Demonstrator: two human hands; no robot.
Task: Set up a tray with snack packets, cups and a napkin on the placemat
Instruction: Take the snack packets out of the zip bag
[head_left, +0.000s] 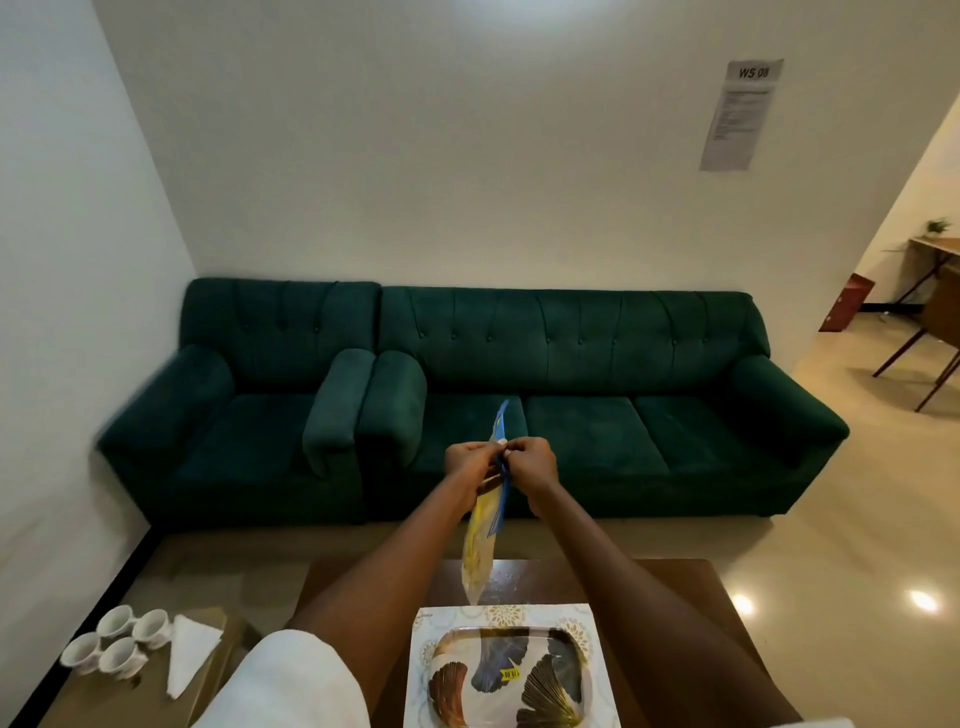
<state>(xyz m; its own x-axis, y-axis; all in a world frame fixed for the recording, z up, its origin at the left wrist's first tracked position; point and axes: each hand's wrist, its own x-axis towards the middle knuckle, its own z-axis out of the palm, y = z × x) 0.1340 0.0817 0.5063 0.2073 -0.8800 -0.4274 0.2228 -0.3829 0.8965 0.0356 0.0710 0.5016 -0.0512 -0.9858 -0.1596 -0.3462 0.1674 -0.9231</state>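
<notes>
A blue and yellow snack packet (485, 535) hangs upright in the air above the far edge of the table. My left hand (470, 462) and my right hand (532, 462) pinch its upper part from either side. Below them a leaf-patterned tray (452, 670) lies on a white patterned placemat (592, 629). A blue packet (496, 667) with a yellow price sticker lies on the tray. Several white cups (117, 642) and a folded white napkin (187, 654) sit on a low surface at the lower left.
The dark brown table (691, 603) holds the placemat. A green sofa (597, 395) and matching armchair (249, 400) stand against the wall beyond it. Glossy floor stretches to the right, with a wooden table and chair legs (930, 364) at the far right.
</notes>
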